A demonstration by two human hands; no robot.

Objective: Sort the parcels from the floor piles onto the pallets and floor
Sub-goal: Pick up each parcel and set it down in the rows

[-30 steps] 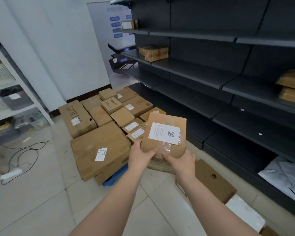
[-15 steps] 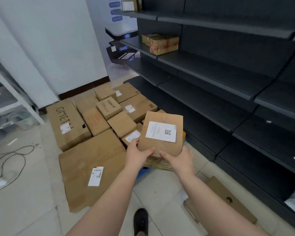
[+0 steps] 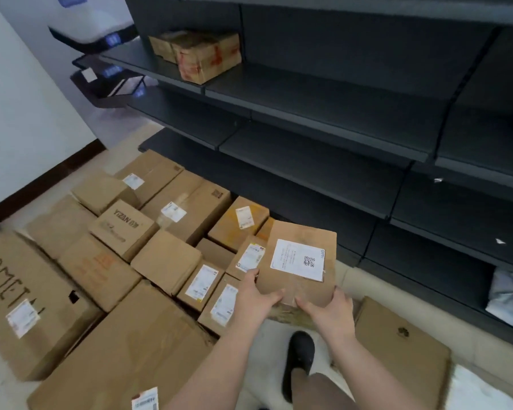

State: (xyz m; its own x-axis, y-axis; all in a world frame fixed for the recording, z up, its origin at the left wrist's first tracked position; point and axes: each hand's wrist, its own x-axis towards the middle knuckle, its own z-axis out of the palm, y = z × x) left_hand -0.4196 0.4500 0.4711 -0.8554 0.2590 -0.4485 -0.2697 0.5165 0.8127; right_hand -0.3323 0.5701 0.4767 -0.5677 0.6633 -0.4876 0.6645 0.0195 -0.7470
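You hold a flat brown parcel (image 3: 298,279) in both hands, up in the air over the near right edge of the pile (image 3: 148,261) of boxes on the floor. Its white label (image 3: 298,259) with a QR code faces you. Your left hand (image 3: 256,297) grips the near left corner, thumb curled over the top face and fingers underneath. Your right hand (image 3: 328,310) grips the near right edge the same way, thumb on top.

Just below the parcel's left side lie small labelled boxes (image 3: 211,287), packed close together. Further left sits a box marked YIZAN (image 3: 123,227), and at the far left a long box lettered GMET (image 3: 27,303). A large box (image 3: 125,359) lies nearest you on the left.

Your foot in a black shoe (image 3: 298,359) stands on the tile below your hands. To its right a flat box (image 3: 403,347) lies on the floor beside the dark shelving (image 3: 323,113). Taped boxes (image 3: 202,56) sit on an upper shelf, and a white bag (image 3: 508,297) on the lowest shelf at right.
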